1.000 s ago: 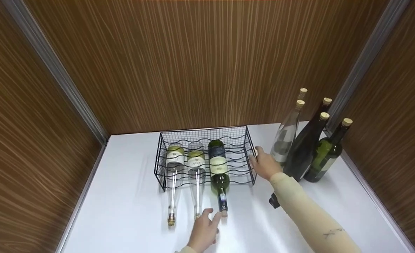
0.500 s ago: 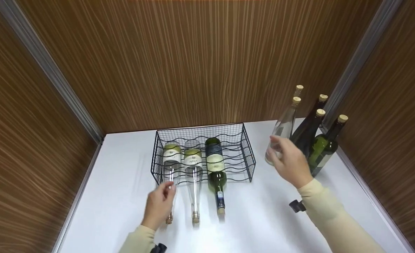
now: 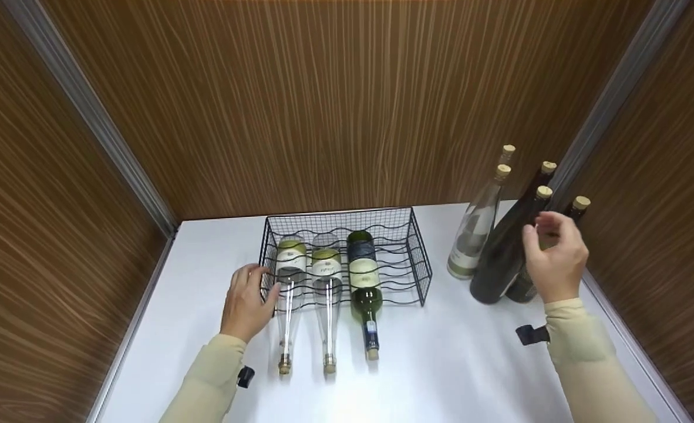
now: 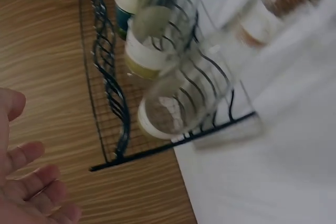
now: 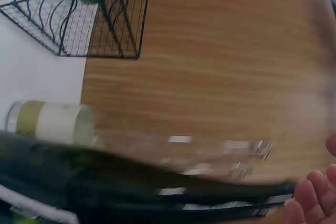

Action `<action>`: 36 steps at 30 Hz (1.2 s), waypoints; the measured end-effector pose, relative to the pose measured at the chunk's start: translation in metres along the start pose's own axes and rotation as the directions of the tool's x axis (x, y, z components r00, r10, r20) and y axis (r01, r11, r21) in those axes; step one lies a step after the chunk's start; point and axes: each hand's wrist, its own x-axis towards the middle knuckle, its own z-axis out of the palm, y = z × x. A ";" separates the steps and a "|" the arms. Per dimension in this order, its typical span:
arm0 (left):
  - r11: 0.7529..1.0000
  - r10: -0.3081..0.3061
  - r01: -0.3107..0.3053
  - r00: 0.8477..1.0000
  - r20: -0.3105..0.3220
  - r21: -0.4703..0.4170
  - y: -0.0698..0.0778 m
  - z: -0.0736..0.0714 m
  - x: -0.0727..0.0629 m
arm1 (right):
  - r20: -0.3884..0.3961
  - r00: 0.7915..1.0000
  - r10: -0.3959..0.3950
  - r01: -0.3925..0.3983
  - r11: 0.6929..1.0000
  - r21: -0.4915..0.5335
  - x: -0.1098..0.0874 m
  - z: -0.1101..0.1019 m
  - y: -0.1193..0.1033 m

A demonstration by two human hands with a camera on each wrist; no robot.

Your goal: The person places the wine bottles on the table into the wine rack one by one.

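A black wire rack [image 3: 422,258] holds three bottles on their sides, corks toward me: two clear ones [image 3: 292,257] [image 3: 327,268] with pale labels and a green wine bottle [image 3: 366,271]. My left hand [image 3: 246,302] is beside the rack's left end, fingers loosely bent at its wire edge. In the left wrist view those fingers [image 4: 37,182] are spread and hold nothing. On the right, my right hand [image 3: 555,261] is raised with thumb and fingers curved apart, overlapping a dark corked bottle [image 3: 580,203] behind it. The right wrist view shows its fingertips [image 5: 310,192] near dark bottle necks.
Several corked bottles stand upright at the right, among them a clear one [image 3: 467,244] with a label and a tall dark one [image 3: 497,264]. They stand on a white tabletop [image 3: 417,364]. Wood-grain panels [image 3: 347,106] rise at the back and both sides.
My left hand has moved from the bottle necks in front to the rack's left end. My right hand has left the rack's right end and moved right to the upright bottles.
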 end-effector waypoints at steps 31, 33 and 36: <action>0.929 -0.043 -0.077 0.949 0.313 0.362 0.011 0.083 0.033 | 0.287 0.799 0.528 -0.479 0.848 -0.226 0.000 -0.016 0.123; 0.943 -0.083 -0.027 0.946 0.314 0.331 0.011 0.087 0.033 | 0.293 0.797 0.529 -0.480 0.848 -0.224 -0.002 -0.015 0.125; 0.948 -0.127 0.023 0.941 0.314 0.316 0.011 0.092 0.032 | 0.288 0.800 0.526 -0.479 0.850 -0.219 -0.003 -0.013 0.128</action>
